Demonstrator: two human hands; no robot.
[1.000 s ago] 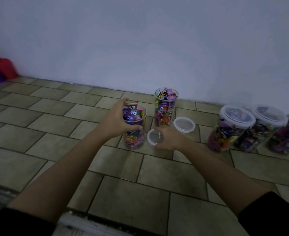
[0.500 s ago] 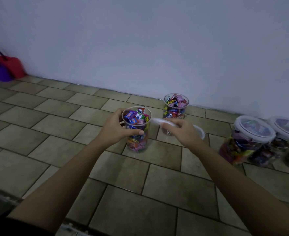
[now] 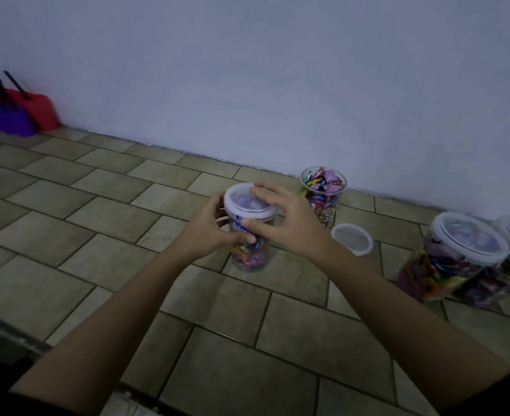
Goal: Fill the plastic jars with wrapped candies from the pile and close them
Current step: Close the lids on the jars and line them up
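The jar (image 3: 249, 250) stands upright on the tiled floor (image 3: 67, 223). It is packed with wrapped candies (image 3: 247, 258), and a clear lid (image 3: 247, 204) sits on its mouth. Cannot tell whether the lid is snapped fully down.

The left hand (image 3: 205, 232) grips the jar's left side just under the lid. Its thumb lies across the front and the other fingers (image 3: 217, 204) curl round the far side. The right hand (image 3: 289, 223) is on the lid, with its fingers close together and curved over the top. Its thumb is against the front of the rim, so the lid is held between them. Both forearms come in from the bottom edge, and a dark sleeve (image 3: 502, 394) shows at lower right.

Behind the jar and to its right, close to the wall (image 3: 247, 70), is an open jar (image 3: 322, 193) full of candies. To the right of the jar a loose lid (image 3: 352, 239) lies flat on the floor, apart from it. Well to the right of the jar are two closed jars (image 3: 454, 262), both filled, the farther one cut off by the frame edge. Far left of the jar, against the wall, are red and purple things (image 3: 16, 115) with dark sticks, too blurred to make out.
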